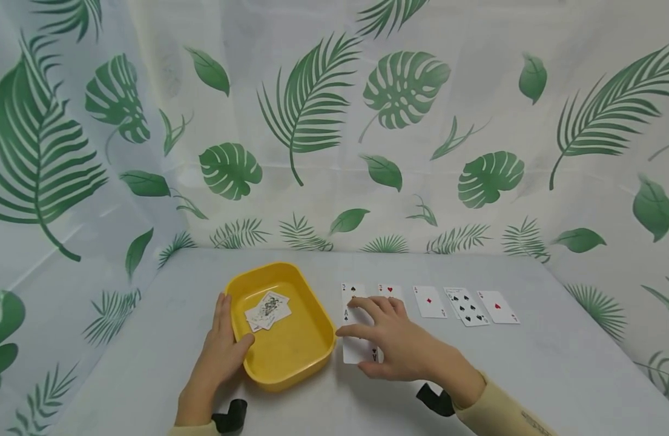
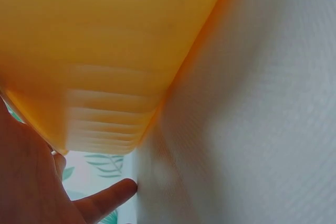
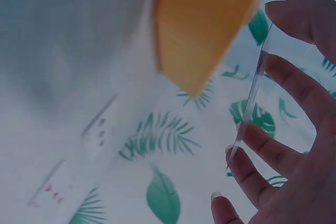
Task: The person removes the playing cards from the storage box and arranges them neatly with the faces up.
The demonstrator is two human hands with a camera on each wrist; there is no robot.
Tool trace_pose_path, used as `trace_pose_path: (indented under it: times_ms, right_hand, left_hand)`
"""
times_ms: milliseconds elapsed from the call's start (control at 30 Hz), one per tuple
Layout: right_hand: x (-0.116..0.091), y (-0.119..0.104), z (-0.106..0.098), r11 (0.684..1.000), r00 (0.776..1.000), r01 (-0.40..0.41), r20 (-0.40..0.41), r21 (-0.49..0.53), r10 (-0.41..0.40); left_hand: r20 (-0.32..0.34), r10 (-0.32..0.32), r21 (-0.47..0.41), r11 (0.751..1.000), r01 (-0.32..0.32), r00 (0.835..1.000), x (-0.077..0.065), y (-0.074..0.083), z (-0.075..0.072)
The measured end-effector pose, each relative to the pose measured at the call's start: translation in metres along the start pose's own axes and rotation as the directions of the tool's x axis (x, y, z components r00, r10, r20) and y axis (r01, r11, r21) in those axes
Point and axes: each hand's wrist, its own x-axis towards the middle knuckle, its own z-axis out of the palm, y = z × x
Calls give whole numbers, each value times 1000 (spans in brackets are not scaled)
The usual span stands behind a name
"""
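Observation:
My left hand (image 1: 217,354) holds the left side of a yellow plastic tub (image 1: 290,366), thumb over the rim and fingers stretched along the outer wall. A few playing cards (image 1: 269,310), a joker on top, lie inside the tub. My right hand (image 1: 399,339), just right of the tub, grips a black ace playing card (image 1: 357,351) by its edges. The right wrist view shows this held card (image 3: 252,98) edge-on, between thumb and fingertips, off the table. Behind the hand, a black-pip card (image 1: 352,290) and a red-heart card (image 1: 390,290) are partly hidden.
Farther right along the row lie an ace of diamonds (image 1: 429,301), a six of spades (image 1: 466,307) overlapping another card, and an ace of hearts (image 1: 497,307). A white table (image 1: 536,363) bears everything; a leaf-print curtain (image 1: 323,194) hangs behind it.

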Motion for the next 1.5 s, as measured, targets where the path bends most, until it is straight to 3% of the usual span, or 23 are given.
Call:
trace_pose_path:
  times_ms: [233, 533, 867, 1500]
  right_hand:
    - [-12, 8, 20, 994, 995, -66, 76, 89, 60]
    - [-10, 16, 42, 981, 969, -154, 211, 117, 127]
    - [-2, 27, 50, 964, 952, -207, 264, 169, 158]
    - [-1, 28, 53, 961, 938, -210, 314, 182, 145]
  left_hand:
    - [-1, -7, 6, 1000, 7, 1000, 0, 0, -1]
    - [0, -20, -4, 1000, 20, 1000, 1, -2, 2]
    - [-2, -19, -7, 1000, 19, 1000, 0, -1, 1]
    - [3, -19, -10, 1000, 19, 1000, -1, 0, 0]
